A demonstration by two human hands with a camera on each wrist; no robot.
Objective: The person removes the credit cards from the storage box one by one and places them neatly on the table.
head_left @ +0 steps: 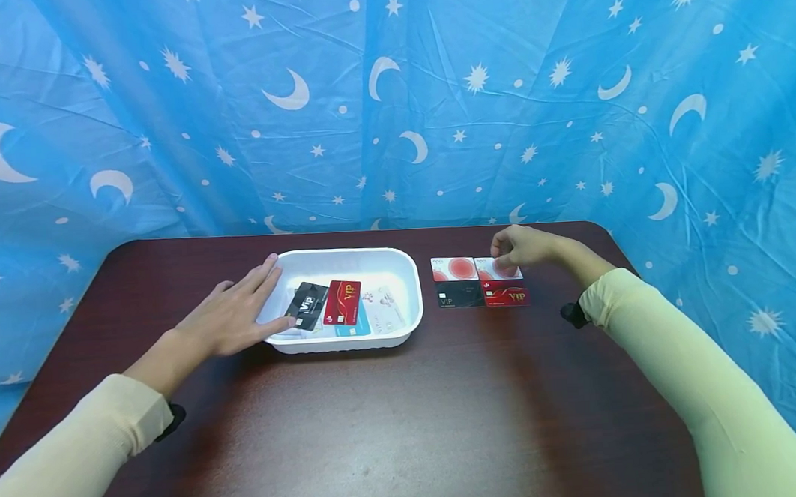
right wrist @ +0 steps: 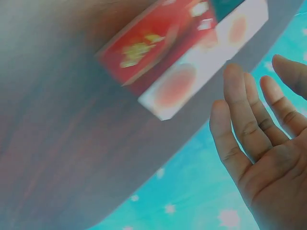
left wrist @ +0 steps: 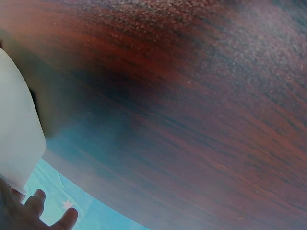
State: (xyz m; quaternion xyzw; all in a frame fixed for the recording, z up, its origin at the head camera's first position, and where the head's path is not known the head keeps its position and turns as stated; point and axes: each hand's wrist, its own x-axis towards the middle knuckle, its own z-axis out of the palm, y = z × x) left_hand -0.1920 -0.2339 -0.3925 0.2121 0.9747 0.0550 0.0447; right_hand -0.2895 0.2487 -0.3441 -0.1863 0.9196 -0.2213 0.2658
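Note:
My left hand (head_left: 236,317) rests at the left rim of a white plastic tray (head_left: 349,343), its fingers straight and the thumb reaching over the front left corner. Inside the tray lie a black VIP card (head_left: 308,304), a red VIP card (head_left: 342,302), a blue card (head_left: 356,326) and pale cards (head_left: 385,309). Right of the tray, my right hand (head_left: 522,246) hovers over a white card with a red circle (right wrist: 175,86), fingers loosely bent and holding nothing. Just in front of that card is a red VIP card (head_left: 506,294).
Beside them on the left, another white card with a red circle (head_left: 454,268) lies behind a black VIP card (head_left: 460,294), so the cards form a two-by-two block. The dark wooden table (head_left: 353,431) ends at a blue curtain (head_left: 364,115) with moons and stars.

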